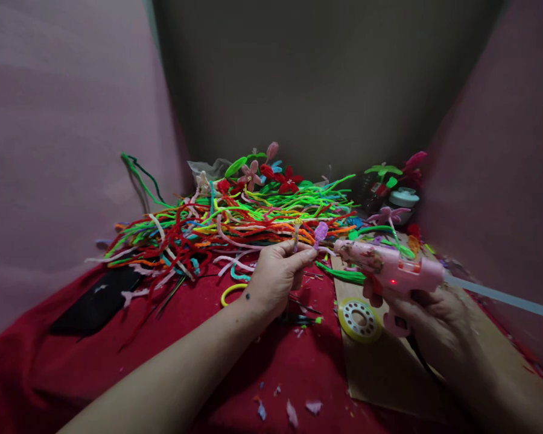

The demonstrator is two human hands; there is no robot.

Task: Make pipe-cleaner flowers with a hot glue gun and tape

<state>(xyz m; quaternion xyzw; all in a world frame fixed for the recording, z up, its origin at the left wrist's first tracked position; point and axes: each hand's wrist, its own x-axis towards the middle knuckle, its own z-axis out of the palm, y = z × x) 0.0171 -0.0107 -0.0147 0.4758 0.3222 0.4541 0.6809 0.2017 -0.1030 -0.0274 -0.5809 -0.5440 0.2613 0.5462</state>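
My left hand (277, 274) is closed in a pinch on a fuzzy purple pipe-cleaner petal (321, 234), which points up from the fingertips. A thin stem with a yellow tip (297, 224) also rises from the same hand. In my right hand (438, 319) is a pink hot glue gun (405, 271), gripped by its handle, with a small red light lit on its side. Its stained nozzle faces left, close to the petal; I cannot tell whether they touch. A long whitish glue stick (507, 295) sticks out of the gun's back.
Behind my hands lies a big heap of coloured pipe cleaners (235, 217), with finished flowers (289, 179) on top. A black phone (95, 301), yellow-handled scissors (233, 294), a yellow tape roll (359, 320), a cardboard sheet (380, 380) and a lidded jar (403, 198) surround them on red cloth.
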